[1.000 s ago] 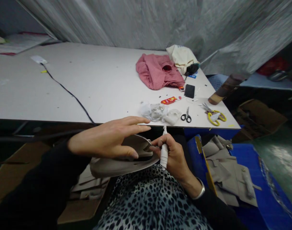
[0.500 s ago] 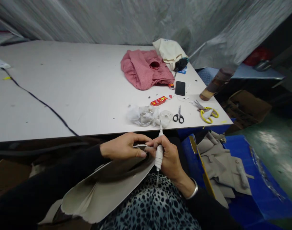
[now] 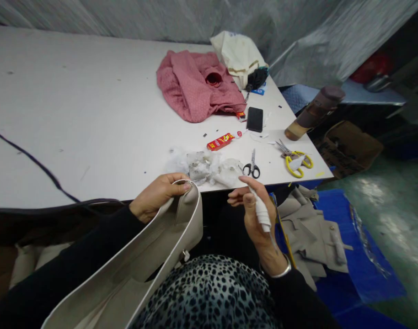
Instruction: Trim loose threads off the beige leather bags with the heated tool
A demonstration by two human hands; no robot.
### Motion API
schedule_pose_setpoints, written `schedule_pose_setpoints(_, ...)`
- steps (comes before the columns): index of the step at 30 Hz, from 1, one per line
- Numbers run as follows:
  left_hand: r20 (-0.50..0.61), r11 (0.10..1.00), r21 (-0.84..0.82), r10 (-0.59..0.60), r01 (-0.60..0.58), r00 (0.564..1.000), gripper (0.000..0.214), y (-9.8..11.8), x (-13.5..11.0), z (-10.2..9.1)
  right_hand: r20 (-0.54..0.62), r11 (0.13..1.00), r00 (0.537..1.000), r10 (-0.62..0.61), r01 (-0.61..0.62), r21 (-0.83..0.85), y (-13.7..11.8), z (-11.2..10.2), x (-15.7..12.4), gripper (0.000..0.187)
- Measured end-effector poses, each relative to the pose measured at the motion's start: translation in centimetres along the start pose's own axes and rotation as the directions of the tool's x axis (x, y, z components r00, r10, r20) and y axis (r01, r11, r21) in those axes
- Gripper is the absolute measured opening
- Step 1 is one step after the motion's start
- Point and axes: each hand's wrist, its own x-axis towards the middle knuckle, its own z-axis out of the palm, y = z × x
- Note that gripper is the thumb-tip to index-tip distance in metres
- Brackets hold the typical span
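The left hand (image 3: 161, 194) and right hand (image 3: 255, 227) leave a gap below centre; crumpled plastic (image 3: 199, 167) blocks above, pink cloth (image 3: 188, 87) upper centre; the desk (image 3: 75, 98) lies open upper left.

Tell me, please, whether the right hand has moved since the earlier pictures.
Yes: judged against the black-handled scissors, the right hand has shifted rightward and closer to them.

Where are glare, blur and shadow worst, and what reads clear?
Head view throughout: glare whitens part of the green floor; grey sheeting looks soft and streaky toward the upper corners; shadow dims detail under the white table; rim of the beige bag reads clear.
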Motion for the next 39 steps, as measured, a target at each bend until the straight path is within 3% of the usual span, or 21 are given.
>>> schedule_pose_setpoints(2,0.026,0.998,-0.046,-0.041,0.043,0.999,0.026,-0.1,0.1,1.0,-0.018,0.987,0.999,-0.048,0.045,-0.152,0.4,-1.8,1.3,0.039)
schedule_pose_setpoints(4,0.063,0.999,0.048,0.007,-0.01,0.998,0.024,-0.7,0.2,2.5,-0.044,0.962,0.998,-0.043,0.03,-0.27,0.8,-2.9,2.3,0.034)
schedule_pose_setpoints(7,0.045,0.968,0.225,0.106,-0.114,0.993,0.021,-2.0,0.6,4.7,-0.092,0.947,0.996,0.017,-0.045,-0.317,1.7,-3.3,3.1,0.027)
schedule_pose_setpoints(10,0.03,0.959,0.269,0.089,-0.093,0.996,0.022,-2.8,1.2,5.9,-0.105,0.94,0.994,-0.013,-0.024,-0.341,2.7,-2.9,3.4,0.027)
schedule_pose_setpoints(18,0.079,0.94,0.326,0.083,-0.104,0.993,0.02,-2.5,2.1,5.3,0.002,0.912,0.996,-0.087,0.08,-0.403,3.5,-2.4,4.3,0.025)
schedule_pose_setpoints(24,0.14,0.929,0.357,0.051,-0.098,0.989,0.02,-2.7,2.6,5.0,0.222,0.713,0.933,-0.283,0.36,-0.601,2.7,-1.8,5.0,0.028)
schedule_pose_setpoints(27,0.122,0.948,0.314,0.014,-0.052,0.992,0.021,-2.8,2.7,5.0,0.254,0.653,0.909,-0.33,0.415,-0.634,2.8,-1.7,5.0,0.024)
schedule_pose_setpoints(31,0.107,0.966,0.258,-0.015,-0.013,0.994,0.025,-2.8,2.5,5.0,0.213,0.72,0.923,-0.322,0.384,-0.577,3.3,-2.0,4.6,0.025)
schedule_pose_setpoints(34,0.09,0.965,0.261,0.0,-0.024,0.996,0.024,-2.8,2.4,5.1,0.091,0.817,0.949,-0.302,0.306,-0.488,3.5,-2.1,4.1,0.026)
schedule_pose_setpoints(37,0.092,0.96,0.28,0.0,-0.026,0.996,0.023,-2.8,2.4,5.3,-0.074,0.955,0.987,-0.14,0.115,-0.272,3.0,-1.8,3.3,0.029)
schedule_pose_setpoints(39,0.1,0.955,0.294,0.003,-0.033,0.995,0.023,-2.8,2.4,5.4,-0.083,0.994,0.996,0.016,-0.025,-0.11,2.6,-1.4,2.6,0.033)
